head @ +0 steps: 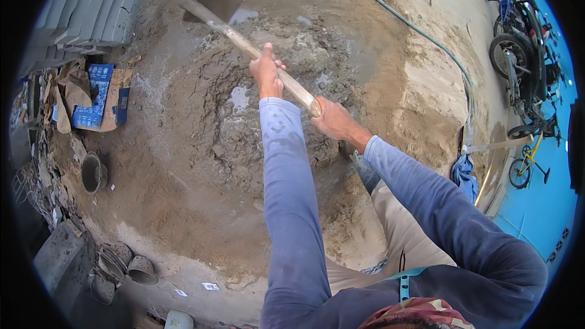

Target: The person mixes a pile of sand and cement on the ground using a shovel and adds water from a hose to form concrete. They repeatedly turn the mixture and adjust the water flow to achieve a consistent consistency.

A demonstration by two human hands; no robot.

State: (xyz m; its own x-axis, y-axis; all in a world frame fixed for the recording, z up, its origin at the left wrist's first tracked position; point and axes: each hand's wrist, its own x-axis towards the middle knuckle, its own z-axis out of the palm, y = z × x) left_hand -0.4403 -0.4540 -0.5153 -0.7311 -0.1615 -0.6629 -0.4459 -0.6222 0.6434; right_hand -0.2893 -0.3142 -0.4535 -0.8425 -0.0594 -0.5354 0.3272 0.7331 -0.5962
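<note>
My left hand (268, 72) grips the middle of the wooden handle of a hoe (237, 40), its thumb lying along the wood. My right hand (336, 119) is closed around the handle's near end. The wide metal hoe blade (219, 2) is at the far left end, raised and slightly blurred, above the wet ground. Below the handle spreads a rough heap of wet grey-brown mortar (247, 146), with small pools of water (239, 98) in its hollows.
A green hose (402, 20) runs along the right, near parked motorcycles (514, 57) and a small yellow bicycle (526, 160). At left are grey corrugated sheets (103, 7), torn cardboard (93, 96) and a bucket (93, 172). More buckets (141, 269) stand at lower left.
</note>
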